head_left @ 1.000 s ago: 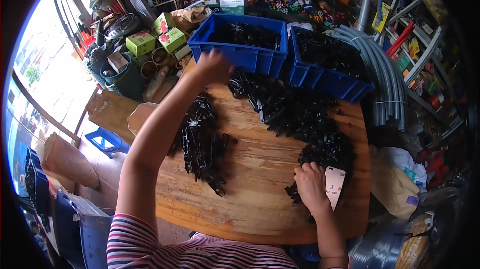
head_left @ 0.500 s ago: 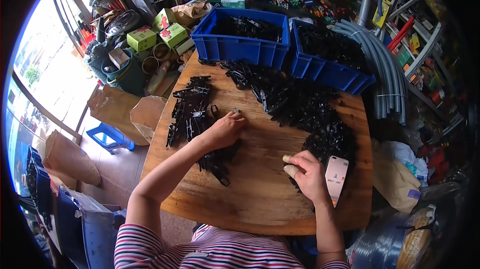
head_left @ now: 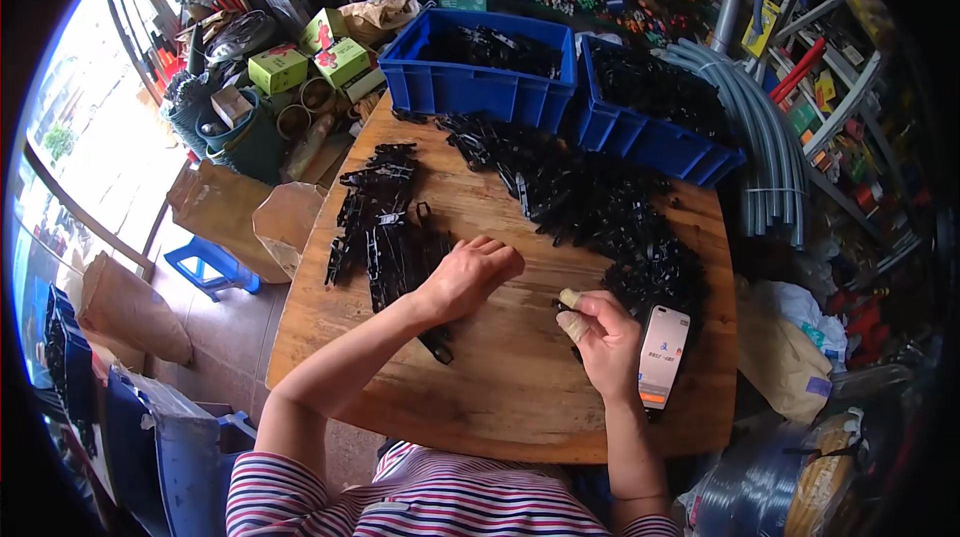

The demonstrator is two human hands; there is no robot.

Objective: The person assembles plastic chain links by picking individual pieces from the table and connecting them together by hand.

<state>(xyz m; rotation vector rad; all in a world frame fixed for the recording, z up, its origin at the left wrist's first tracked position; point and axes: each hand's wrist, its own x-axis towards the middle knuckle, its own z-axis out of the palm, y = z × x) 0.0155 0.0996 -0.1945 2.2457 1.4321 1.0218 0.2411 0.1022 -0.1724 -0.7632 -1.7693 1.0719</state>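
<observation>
My left hand (head_left: 468,277) is over the wooden table (head_left: 520,377), its fingers bent and held together. Whatever they may hold is hidden. Just left of it lies a pile of black plastic parts (head_left: 385,217), some like clips with loops. My right hand (head_left: 608,347) pinches with thumb and forefinger, both wrapped in pale tape or finger covers. A small black part (head_left: 561,306) shows at those fingertips, its kind unclear. Beside this hand lies a phone (head_left: 661,357) with its screen lit, and a larger heap of black parts (head_left: 600,207) spreads behind it.
Two blue crates (head_left: 480,89) filled with black parts stand at the table's far edge. Grey pipe coils (head_left: 770,147) hang at the right. Brown paper sacks (head_left: 225,217) and a blue stool (head_left: 210,269) stand on the floor at the left.
My left hand has moved right and slightly nearer to me, away from the left pile. My right hand has shifted a little left, and a black part now shows at its fingertips.
</observation>
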